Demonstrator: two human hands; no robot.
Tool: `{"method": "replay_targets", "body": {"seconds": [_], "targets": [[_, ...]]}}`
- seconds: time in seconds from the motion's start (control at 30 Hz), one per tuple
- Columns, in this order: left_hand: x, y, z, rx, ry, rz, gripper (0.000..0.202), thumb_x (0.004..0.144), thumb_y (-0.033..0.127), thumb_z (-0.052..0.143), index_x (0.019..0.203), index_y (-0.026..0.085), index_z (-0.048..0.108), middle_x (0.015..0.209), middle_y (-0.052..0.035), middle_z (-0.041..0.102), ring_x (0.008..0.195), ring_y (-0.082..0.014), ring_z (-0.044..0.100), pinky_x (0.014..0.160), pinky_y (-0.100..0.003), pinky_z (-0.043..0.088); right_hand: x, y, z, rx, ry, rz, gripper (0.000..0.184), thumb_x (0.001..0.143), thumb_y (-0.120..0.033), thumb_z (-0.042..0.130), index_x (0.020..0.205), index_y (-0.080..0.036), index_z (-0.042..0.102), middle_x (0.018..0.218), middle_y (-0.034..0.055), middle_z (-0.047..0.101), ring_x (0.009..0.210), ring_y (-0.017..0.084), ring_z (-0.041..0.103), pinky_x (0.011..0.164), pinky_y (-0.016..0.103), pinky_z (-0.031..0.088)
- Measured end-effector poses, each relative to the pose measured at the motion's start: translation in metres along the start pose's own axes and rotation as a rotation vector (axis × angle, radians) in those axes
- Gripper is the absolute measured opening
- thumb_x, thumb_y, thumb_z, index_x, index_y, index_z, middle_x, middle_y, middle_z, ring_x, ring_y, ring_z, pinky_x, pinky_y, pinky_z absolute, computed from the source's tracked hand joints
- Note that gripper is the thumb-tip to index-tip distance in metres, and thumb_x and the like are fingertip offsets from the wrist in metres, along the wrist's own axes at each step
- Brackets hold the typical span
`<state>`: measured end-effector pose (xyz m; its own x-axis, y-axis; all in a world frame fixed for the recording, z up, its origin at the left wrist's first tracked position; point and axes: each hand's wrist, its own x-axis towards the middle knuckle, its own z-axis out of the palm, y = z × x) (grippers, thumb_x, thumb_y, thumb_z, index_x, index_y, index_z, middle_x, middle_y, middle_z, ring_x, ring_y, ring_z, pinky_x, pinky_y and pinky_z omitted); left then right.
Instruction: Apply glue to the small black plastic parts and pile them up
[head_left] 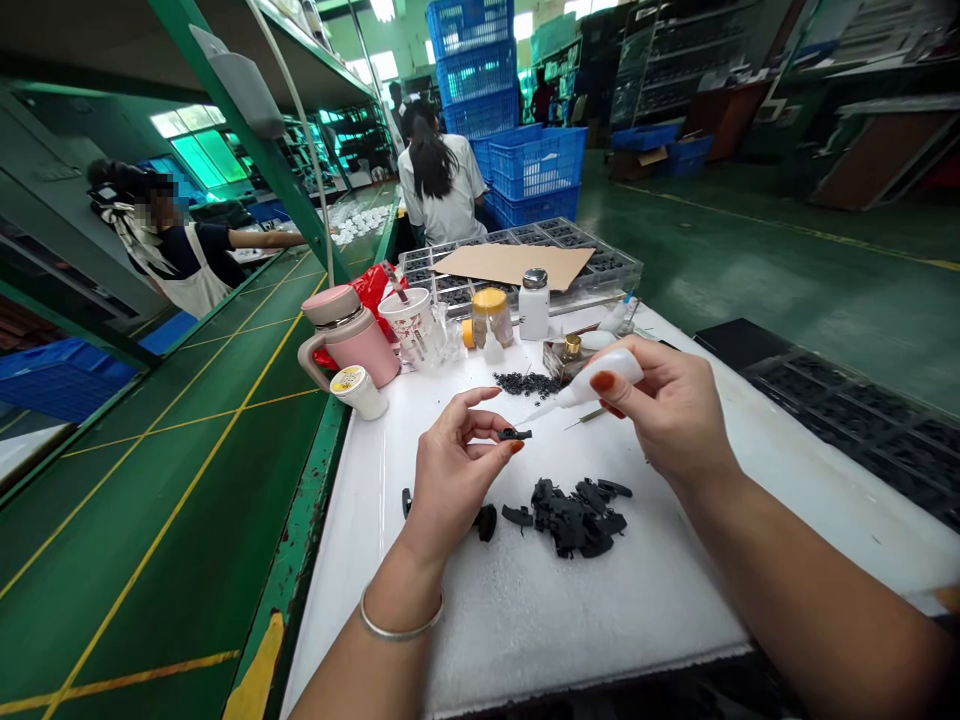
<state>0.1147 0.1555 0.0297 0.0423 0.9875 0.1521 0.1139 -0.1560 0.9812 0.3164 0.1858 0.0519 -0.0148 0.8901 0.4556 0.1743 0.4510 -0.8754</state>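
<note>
My left hand (454, 470) pinches a small black plastic part (515, 434) between thumb and fingertips, above a white work mat (525, 600). My right hand (667, 405) grips a small white squeeze bottle (600, 378) whose thin nozzle points at the part and nearly touches it. Just below the hands a pile of black plastic parts (577, 515) lies on the mat. A heap of tiny black pieces (527, 383) sits farther back.
A pink mug (349, 335), a white cup (409, 320), small jars and a white dispenser bottle (534, 303) stand at the back of the mat. Black trays (862, 420) lie to the right, a green conveyor (187, 470) to the left. Two people work beyond; blue crates (525, 150) are stacked behind.
</note>
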Motion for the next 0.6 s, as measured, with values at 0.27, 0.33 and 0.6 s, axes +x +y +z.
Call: {"method": "replay_targets", "body": {"seconds": [0.27,0.33,0.6], "targets": [[-0.0005,0.0,-0.0002,-0.004,0.006,0.0,0.051,0.071,0.02,0.072,0.119,0.022,0.055,0.085,-0.0032,0.066,0.081,-0.0153,0.063,0.065,-0.022,0.053,-0.0007,-0.0013,0.0007,0.005,-0.002,0.0,0.029,0.077,-0.048,0.069,0.073,-0.02,0.063,0.065,0.0013,0.05,0.057,0.013,0.043,0.048,0.027,0.033],[-0.0005,0.0001,-0.0001,-0.003,0.004,-0.001,0.051,0.071,0.02,0.072,0.119,0.021,0.055,0.085,-0.0033,0.066,0.08,-0.015,0.062,0.064,-0.022,0.053,-0.0006,-0.0016,0.0007,0.0,0.003,0.002,0.03,0.077,-0.048,0.069,0.073,-0.02,0.063,0.065,0.0012,0.05,0.056,0.013,0.043,0.048,0.027,0.034],[-0.0006,-0.0008,-0.0008,0.02,-0.002,0.003,0.049,0.073,0.02,0.071,0.119,0.022,0.054,0.086,-0.0032,0.065,0.081,-0.0148,0.063,0.067,-0.023,0.054,-0.0011,-0.001,0.0003,0.012,0.004,-0.003,0.027,0.077,-0.046,0.069,0.074,-0.019,0.064,0.064,0.0005,0.049,0.056,0.012,0.043,0.048,0.027,0.034]]}}
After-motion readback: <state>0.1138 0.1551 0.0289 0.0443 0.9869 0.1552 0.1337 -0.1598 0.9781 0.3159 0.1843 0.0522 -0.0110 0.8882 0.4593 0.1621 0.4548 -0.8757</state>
